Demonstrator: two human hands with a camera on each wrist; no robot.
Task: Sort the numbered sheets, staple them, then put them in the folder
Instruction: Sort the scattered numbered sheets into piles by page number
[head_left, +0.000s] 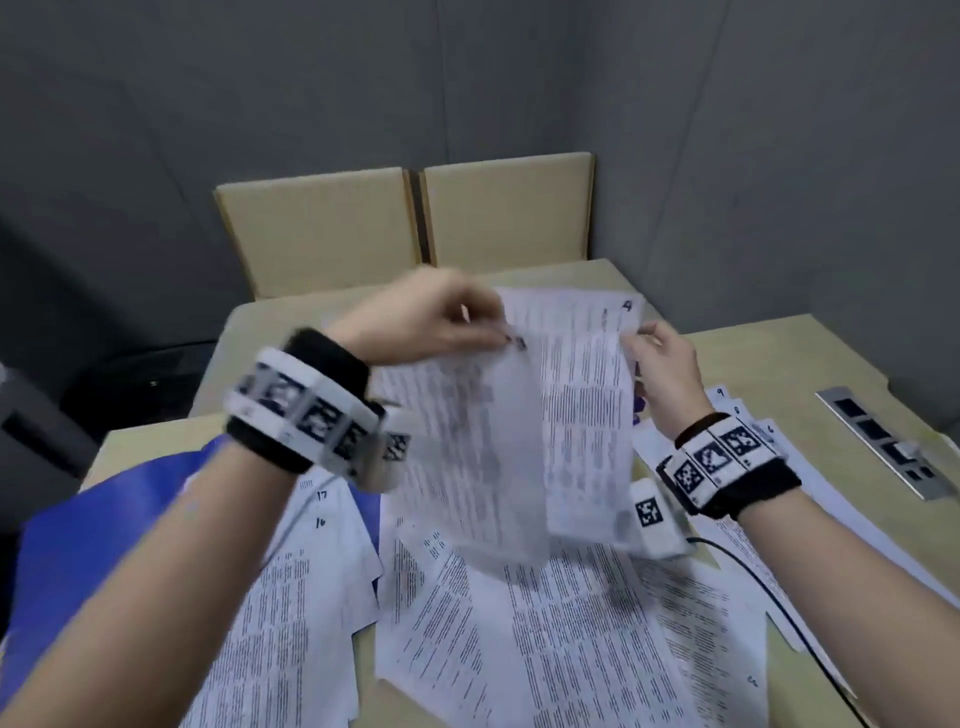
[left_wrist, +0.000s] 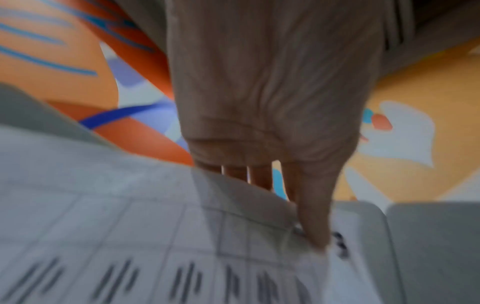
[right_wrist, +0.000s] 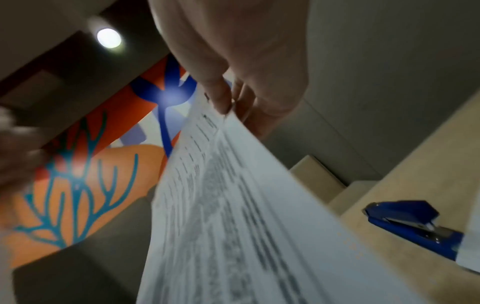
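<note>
Over the table my left hand (head_left: 457, 325) pinches the top corner of one printed sheet (head_left: 478, 457), which hangs blurred in the air. My right hand (head_left: 657, 358) grips the right edge of a thin stack of sheets (head_left: 582, 410) just behind it, a handwritten number at its top corner. In the left wrist view my left thumb (left_wrist: 315, 224) presses on the sheet (left_wrist: 130, 236). The right wrist view has my right fingers (right_wrist: 223, 98) clamped on the stack's edge (right_wrist: 233, 205). More numbered sheets (head_left: 545, 623) lie scattered below. A blue folder (head_left: 104, 530) lies at the left. The blue stapler (right_wrist: 413, 224) sits on the table.
Two beige chair backs (head_left: 410, 218) stand beyond the table's far edge. A metal socket panel (head_left: 888, 441) is set into the table at the right. A black cable (head_left: 769, 597) runs from my right wrist across the papers. Grey walls close in behind.
</note>
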